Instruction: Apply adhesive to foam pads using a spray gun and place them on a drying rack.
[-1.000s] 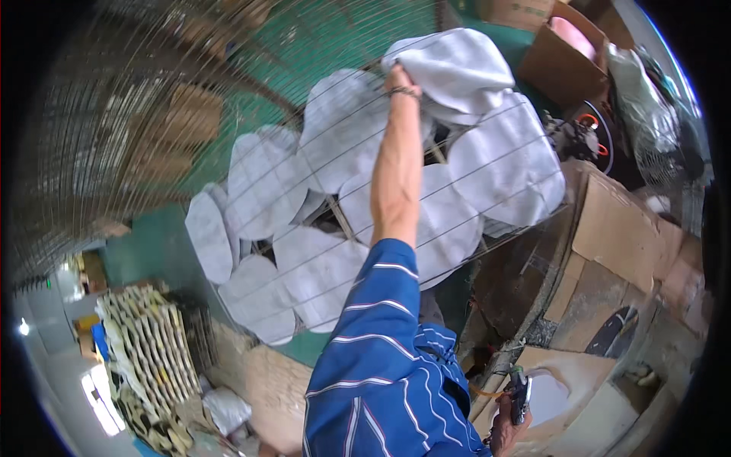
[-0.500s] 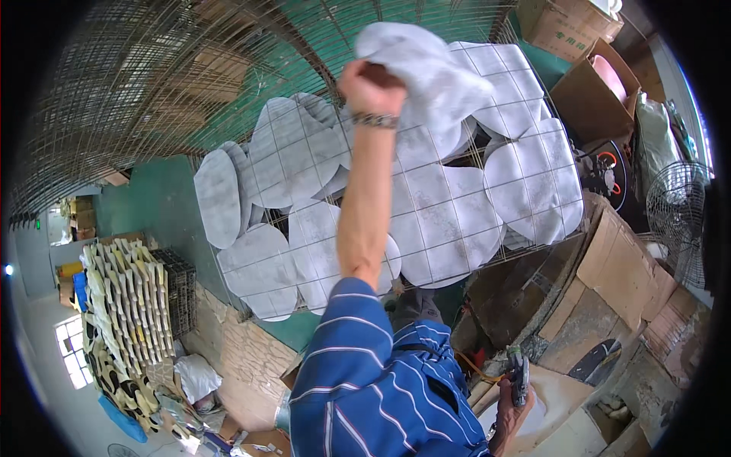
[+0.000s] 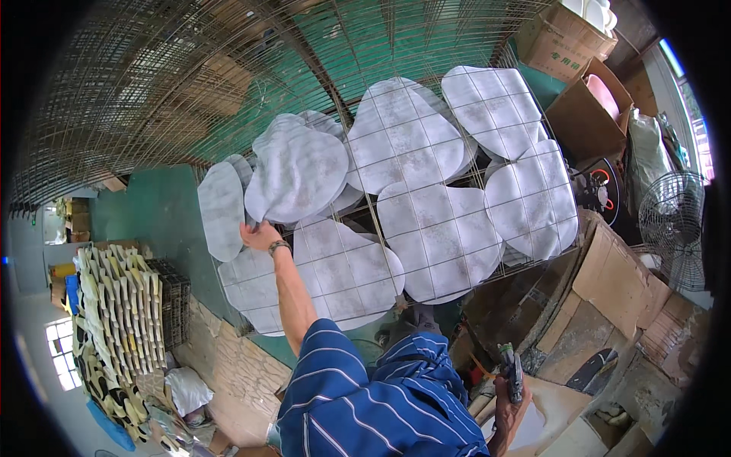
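Note:
My left hand (image 3: 263,235), with a watch or metal band on the wrist, is at the near edge of a rippled white sheet (image 3: 298,164). Its fingers look closed on that edge, though the fingertips are partly hidden. The sheet lies over other rounded white sheets on a wire grid (image 3: 371,199). More white pieces, such as a broad one (image 3: 438,240), are spread beneath the wires. Down at the lower right, my right hand (image 3: 509,411) is wrapped round a dark, gun-like handheld tool (image 3: 512,373), whose exact kind I cannot make out.
Raised wire racks (image 3: 152,84) slant up beyond the grid. Cardboard boxes (image 3: 563,42) and a wire-caged fan (image 3: 671,221) stand on the right, above flattened cardboard (image 3: 620,255). A stack of pale cut pieces (image 3: 126,305) is at the left.
My left hand has come down and left, bringing the white sheet from the air onto the left-middle of the grid. My right hand keeps the tool at the lower right.

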A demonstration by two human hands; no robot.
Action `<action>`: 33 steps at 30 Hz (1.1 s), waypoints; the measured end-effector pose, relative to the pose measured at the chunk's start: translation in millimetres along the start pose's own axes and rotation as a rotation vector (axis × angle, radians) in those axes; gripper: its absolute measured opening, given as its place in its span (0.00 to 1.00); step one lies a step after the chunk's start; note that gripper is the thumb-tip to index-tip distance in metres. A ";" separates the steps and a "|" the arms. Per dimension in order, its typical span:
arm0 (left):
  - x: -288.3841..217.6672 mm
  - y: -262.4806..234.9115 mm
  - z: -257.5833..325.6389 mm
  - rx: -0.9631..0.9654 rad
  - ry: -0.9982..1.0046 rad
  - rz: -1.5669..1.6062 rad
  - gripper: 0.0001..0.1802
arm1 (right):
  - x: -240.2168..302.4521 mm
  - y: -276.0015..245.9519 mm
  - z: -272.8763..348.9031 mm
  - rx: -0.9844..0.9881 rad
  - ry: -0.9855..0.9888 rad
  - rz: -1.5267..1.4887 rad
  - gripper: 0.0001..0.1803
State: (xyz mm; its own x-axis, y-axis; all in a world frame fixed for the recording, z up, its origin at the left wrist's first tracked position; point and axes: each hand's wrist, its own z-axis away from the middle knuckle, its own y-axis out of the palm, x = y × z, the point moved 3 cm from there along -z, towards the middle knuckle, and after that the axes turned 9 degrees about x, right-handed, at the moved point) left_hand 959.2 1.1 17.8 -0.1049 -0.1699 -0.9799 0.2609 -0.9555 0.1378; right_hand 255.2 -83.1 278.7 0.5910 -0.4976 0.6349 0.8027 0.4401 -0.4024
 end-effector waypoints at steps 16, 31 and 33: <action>-40.2 4.2 -36.1 0.379 0.107 -0.299 0.26 | -124.6 18.7 164.1 -0.472 -0.113 -0.285 0.28; 52.8 -54.2 589.8 2.418 0.246 -0.507 0.26 | -223.8 51.7 352.4 -1.228 0.183 -0.453 0.30; 53.4 -88.4 635.2 2.824 0.646 -0.535 0.24 | -223.3 58.3 379.8 -1.372 0.211 -0.379 0.31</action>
State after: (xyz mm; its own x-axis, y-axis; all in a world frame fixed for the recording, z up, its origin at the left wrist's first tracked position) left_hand 321.0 -76.6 45.1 0.3834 -0.4135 -0.8258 -0.3811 0.7437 -0.5493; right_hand 140.0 337.6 364.0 0.2319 -0.5721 0.7868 0.2804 -0.7352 -0.6172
